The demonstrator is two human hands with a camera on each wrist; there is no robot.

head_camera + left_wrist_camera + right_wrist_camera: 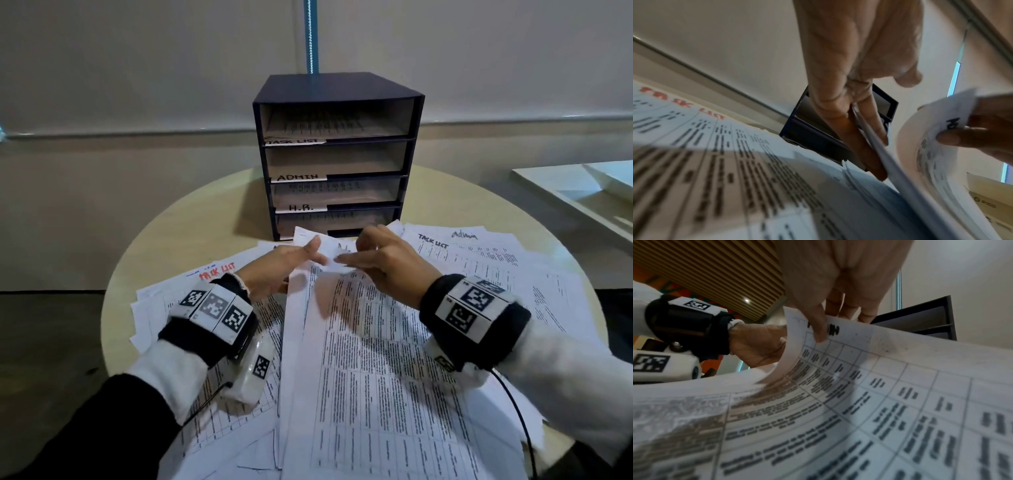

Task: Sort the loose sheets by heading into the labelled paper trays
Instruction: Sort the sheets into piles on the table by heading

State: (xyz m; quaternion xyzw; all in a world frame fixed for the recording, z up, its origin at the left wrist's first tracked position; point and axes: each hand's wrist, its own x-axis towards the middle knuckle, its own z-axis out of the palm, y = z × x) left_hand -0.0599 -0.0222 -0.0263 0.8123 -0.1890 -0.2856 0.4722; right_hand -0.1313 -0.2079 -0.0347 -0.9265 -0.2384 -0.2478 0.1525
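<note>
Head view: round desk (pixel 191 219) w/ a dark tray stack (pixel 337 154) at the back centre, four trays. Labels read TASK LIST (pixel 296 140), ADMIN (pixel 297 177), H.R. (pixel 301 207); bottom label hidden behind the raised paper. Printed pages lie in the top, 3rd and 4th trays; ADMIN tray looks bare but its interior is dim.

Loose sheets (pixel 496 274) cover most of the desk front, overlapping, printed w/ tables. Handwritten headings show on some: red "TASK LIST" at left (pixel 218 270), black "TASK LIST" and "admin" at right.

Both hands meet over the pile, just in front of the stack. Right hand (pixel 383 263) pinches the top edge of one sheet (pixel 342 342) betw. thumb and fingers, curling that edge up off the pile; right wrist view shows the thumb (pixel 818 327) lying over the black heading, so can't read it in full. Left hand (pixel 281 263) has fingers straight, slid in at the lifted sheet's left edge; left wrist view shows a paper edge running betw. two straight fingers (pixel 838 129).
</note>
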